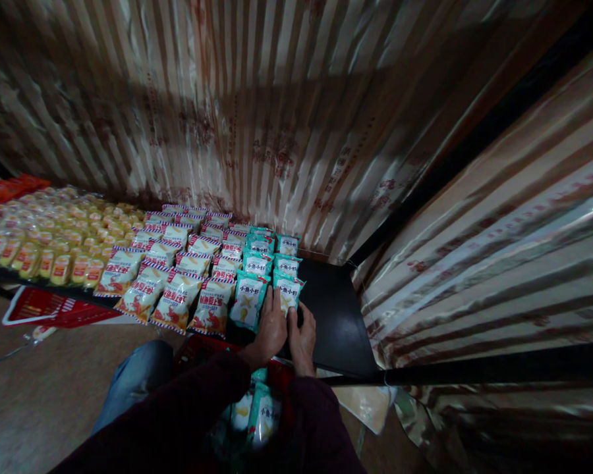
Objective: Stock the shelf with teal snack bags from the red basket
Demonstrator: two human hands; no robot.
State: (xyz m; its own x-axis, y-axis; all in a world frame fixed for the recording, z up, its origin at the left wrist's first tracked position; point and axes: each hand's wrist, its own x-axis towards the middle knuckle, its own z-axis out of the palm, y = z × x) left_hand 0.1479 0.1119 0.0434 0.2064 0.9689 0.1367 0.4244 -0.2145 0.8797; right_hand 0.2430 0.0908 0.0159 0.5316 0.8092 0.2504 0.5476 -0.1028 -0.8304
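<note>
A teal-and-white snack bag (288,289) stands at the front of the right-hand row on the black shelf. My left hand (271,329) presses its fingers along the bag's left side, and my right hand (302,334) curls round its lower right edge, so the bag is gripped between them. The hands cover its bottom part. Just left of it leans a matching teal snack bag (248,299), close to my left fingers. More of the same teal bags (287,264) line up behind in two columns.
Left of the teal bags are rows of white-and-red snack bags (176,296), then yellow packaged snacks (62,266). Below my arms, a red basket (192,349) holds more teal bags (265,415). A black shelf surface (336,316) extends right, toward a frame post (375,240) and striped curtain (286,131).
</note>
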